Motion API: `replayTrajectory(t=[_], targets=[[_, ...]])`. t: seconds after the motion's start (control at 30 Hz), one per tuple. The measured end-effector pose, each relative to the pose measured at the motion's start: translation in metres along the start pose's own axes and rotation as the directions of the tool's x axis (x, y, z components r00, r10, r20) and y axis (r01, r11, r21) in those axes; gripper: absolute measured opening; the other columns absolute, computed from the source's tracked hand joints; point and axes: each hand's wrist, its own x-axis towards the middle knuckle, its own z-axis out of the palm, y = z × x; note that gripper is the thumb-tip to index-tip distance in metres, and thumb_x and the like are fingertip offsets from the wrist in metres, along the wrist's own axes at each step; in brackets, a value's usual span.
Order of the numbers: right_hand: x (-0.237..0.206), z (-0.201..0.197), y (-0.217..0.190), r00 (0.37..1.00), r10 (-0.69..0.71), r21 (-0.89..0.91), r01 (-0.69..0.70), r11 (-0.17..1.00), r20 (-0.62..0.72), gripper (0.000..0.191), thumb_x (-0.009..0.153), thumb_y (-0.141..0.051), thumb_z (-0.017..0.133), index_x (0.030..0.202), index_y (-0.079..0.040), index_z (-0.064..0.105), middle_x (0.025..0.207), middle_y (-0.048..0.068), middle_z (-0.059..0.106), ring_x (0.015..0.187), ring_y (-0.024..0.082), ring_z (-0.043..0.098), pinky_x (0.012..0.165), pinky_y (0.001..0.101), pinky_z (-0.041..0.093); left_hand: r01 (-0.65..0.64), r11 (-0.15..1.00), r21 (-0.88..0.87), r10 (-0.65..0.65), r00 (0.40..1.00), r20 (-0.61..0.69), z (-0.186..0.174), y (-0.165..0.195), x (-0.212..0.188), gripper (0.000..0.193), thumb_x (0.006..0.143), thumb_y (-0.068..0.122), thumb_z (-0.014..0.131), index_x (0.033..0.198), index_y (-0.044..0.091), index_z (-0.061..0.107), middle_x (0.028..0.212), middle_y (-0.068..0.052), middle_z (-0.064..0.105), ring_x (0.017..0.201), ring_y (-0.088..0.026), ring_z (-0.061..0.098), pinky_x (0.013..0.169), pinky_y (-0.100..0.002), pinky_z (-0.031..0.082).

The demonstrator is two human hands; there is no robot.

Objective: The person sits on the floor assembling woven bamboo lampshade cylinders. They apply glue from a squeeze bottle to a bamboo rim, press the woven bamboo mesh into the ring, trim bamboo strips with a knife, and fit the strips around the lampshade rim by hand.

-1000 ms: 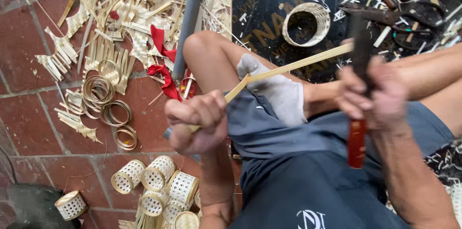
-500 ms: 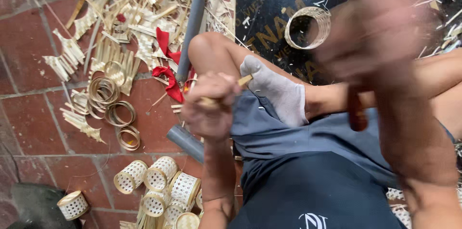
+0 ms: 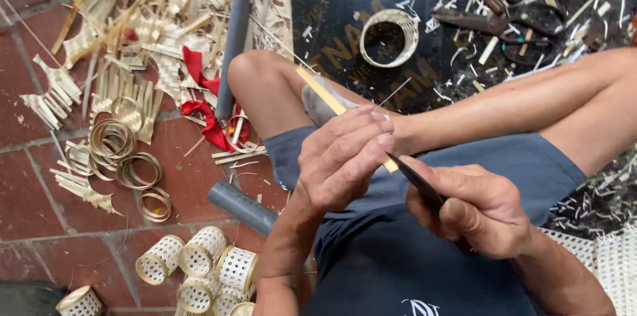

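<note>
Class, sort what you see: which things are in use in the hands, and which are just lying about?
In use:
left hand
bamboo strip
right hand
knife

Lying about:
grey pipes
bamboo rings
woven cylinders
red cloth
woven ring

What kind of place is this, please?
Probably a small floor workshop for bamboo weaving. The left hand holds a bamboo strip, the right hand a dark blade; woven cylinders and shavings lie around.
</note>
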Motion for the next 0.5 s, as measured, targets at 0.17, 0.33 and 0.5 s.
replayTrajectory(t=[0.17, 0.33, 0.5], targets=[[-0.020, -0.011, 0.023, 0.999, 0.028, 0.132, -0.032, 0.991, 0.029, 0.053, 0.110, -0.032, 0.058, 0.155, -0.005, 0.049, 0.084, 0.011, 0.066, 0.057, 0.008, 0.047, 0.049, 0.0240, 0.042, -0.070, 0.997, -0.045, 0.072, 0.996, 0.044, 0.009, -0.004, -0.009, 0.022, 0.093, -0.004, 0.069, 0.113, -0.009, 0.063, 0.111, -0.026, 0.069, 0.102, -0.039, 0.072, 0.096, -0.056, 0.062], [-0.032, -0.014, 0.039, 1.000, 0.020, 0.063, -0.020, 0.998, 0.014, 0.051, 0.110, -0.031, 0.058, 0.156, -0.010, 0.048, 0.087, 0.010, 0.067, 0.060, 0.008, 0.048, 0.053, 0.0228, 0.046, -0.091, 0.995, -0.049, 0.092, 0.996, 0.016, 0.018, -0.006, -0.024, 0.025, 0.090, -0.005, 0.071, 0.113, -0.011, 0.064, 0.110, -0.027, 0.069, 0.101, -0.039, 0.073, 0.096, -0.055, 0.063], [-0.039, -0.011, 0.046, 0.999, 0.049, 0.106, -0.048, 0.993, -0.005, 0.050, 0.111, -0.029, 0.058, 0.156, -0.011, 0.049, 0.088, 0.012, 0.067, 0.061, 0.009, 0.048, 0.054, 0.0226, 0.046, -0.066, 0.997, -0.047, 0.066, 0.998, 0.012, 0.021, -0.005, -0.033, 0.028, 0.087, -0.005, 0.074, 0.113, -0.010, 0.064, 0.111, -0.026, 0.069, 0.101, -0.038, 0.073, 0.096, -0.056, 0.062]])
